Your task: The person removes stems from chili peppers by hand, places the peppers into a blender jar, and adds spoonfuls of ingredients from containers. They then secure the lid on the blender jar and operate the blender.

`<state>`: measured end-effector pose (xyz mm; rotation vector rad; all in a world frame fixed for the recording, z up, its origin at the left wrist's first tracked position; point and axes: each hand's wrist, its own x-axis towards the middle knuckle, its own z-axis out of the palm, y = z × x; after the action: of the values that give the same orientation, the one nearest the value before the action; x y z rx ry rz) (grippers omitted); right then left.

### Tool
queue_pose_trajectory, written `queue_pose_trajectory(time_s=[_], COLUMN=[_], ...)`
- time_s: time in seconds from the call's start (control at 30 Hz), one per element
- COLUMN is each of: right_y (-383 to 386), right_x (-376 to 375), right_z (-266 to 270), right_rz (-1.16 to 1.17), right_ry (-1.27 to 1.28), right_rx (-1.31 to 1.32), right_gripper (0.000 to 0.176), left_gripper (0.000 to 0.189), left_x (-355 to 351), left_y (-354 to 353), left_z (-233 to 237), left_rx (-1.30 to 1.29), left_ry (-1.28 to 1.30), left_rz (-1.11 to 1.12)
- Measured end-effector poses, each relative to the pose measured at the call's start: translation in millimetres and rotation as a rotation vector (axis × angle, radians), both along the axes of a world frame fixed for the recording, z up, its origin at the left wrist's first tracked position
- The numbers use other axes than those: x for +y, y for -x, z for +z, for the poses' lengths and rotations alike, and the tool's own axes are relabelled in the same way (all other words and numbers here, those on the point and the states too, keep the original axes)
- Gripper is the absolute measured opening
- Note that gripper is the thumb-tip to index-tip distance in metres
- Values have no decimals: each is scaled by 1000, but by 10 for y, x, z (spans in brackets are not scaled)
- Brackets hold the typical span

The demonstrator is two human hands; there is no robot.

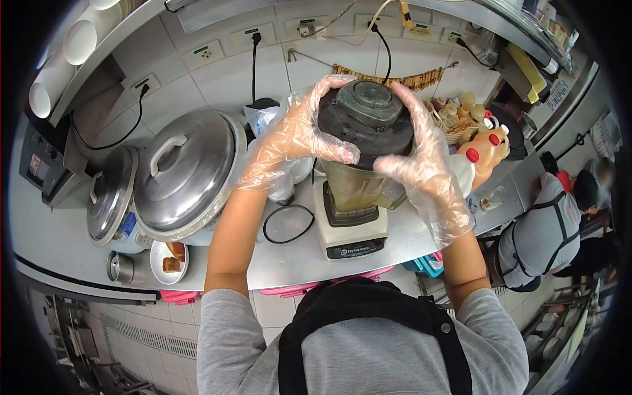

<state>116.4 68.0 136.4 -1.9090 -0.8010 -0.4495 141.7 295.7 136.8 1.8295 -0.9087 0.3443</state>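
Note:
A blender stands on the steel counter, its cream base (349,234) under a cloudy see-through jar (352,184). A dark lid (361,135) with a raised cap (364,100) covers the jar's top. Both of my hands wear thin clear plastic gloves. My left hand (308,128) is curved round the lid's left side, thumb across its front. Opposite it, my right hand (424,155) holds the lid's right side, fingers toward the back and thumb at the front. The jar's handle (393,195) shows below my right hand. Whether the jar contains anything is hard to tell.
Two large lidded metal pots (187,171) fill the left. Near the counter's front edge are a white bowl (161,262) with brown food pieces and a metal can (120,266). A black ring (289,224) lies beside the blender. Red-capped bottles (487,151) stand right. Another person (543,227) is farther right.

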Motion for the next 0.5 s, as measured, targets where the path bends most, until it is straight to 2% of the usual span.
queue_pose_trajectory(time_s=[0.03, 0.07, 0.13, 0.17, 0.2, 0.27, 0.33, 0.4, 0.43, 0.47, 0.5], right_y=[-8, -51, -66, -48, -73, -121, -85, -80, 9, 32, 32], right_x=[34, 50, 112, 149, 188, 269, 327, 360, 386, 390, 392], right_z=[52, 94, 337, 473, 561, 696, 750, 783, 836, 822, 815], right_rz=[4, 0, -5, -67, -66, 19, 4, -23, -56, -51, -53], right_ry=[-59, -62, 75, 229, 228, 543, 570, 644, 648, 656, 665], right_rx=[-42, -69, -107, -175, -177, -125, -111, -66, -6, -11, -58], right_gripper=[92, 87, 88, 89, 89, 87, 86, 83, 82, 82, 82], left_gripper=[96, 98, 101, 103, 103, 111, 117, 120, 117, 117, 121], left_x=[5, 18, 43, 50, 79, 154, 145, 124, 69, 41, 26], left_y=[-6, -1, 49, 73, 97, 134, 73, -56, -222, -187, -147], left_z=[-33, -51, -13, 29, 78, 196, 246, 85, -80, -49, -16], left_rx=[3, 4, 10, 12, 11, -158, -221, -14, -22, -25, -43], left_ry=[14, 27, -37, -102, -103, -461, -432, 23, 191, 198, 69], left_rz=[11, 24, 68, 106, 107, 285, 263, 7, -40, -34, 20])
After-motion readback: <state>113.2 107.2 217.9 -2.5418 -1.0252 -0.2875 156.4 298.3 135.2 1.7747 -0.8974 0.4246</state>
